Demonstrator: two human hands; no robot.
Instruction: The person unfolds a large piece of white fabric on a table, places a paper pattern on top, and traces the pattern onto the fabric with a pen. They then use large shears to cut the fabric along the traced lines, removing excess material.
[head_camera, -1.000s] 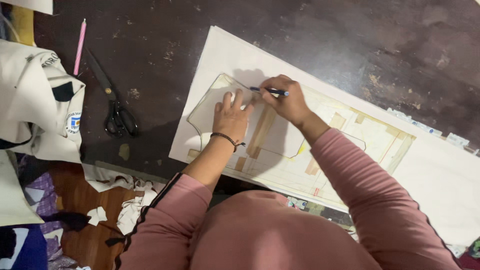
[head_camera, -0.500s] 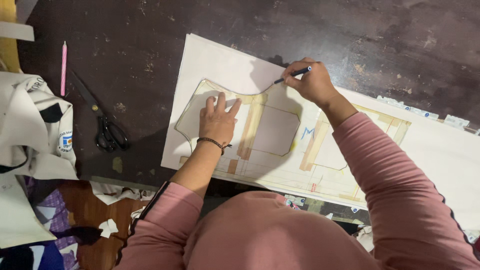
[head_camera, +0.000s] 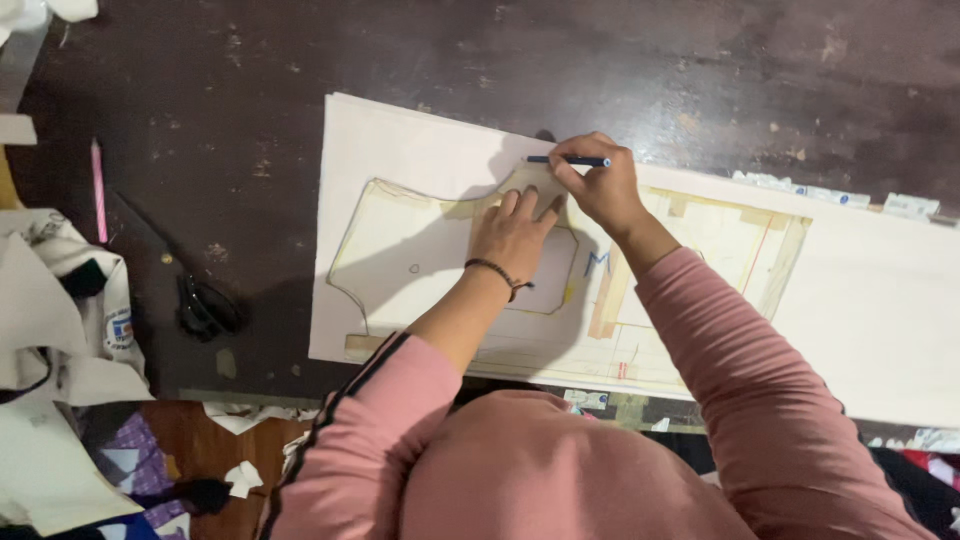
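My left hand (head_camera: 515, 235) lies spread on the paper pattern piece (head_camera: 420, 265), which sits on the white sheet (head_camera: 400, 150); my right hand (head_camera: 595, 185) pinches a blue pen (head_camera: 568, 160) at its top edge. If my fingers ease, the piece could slide and skew the line.

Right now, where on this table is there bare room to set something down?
The dark tabletop is bare along the far edge, above the white sheet. A smaller bare patch lies between the pink pencil and that sheet's left edge. The sheet's right end is open too. Crowded: the template under the left hand, the right hand gripping a pen, and the scissors beside the cloth pile.
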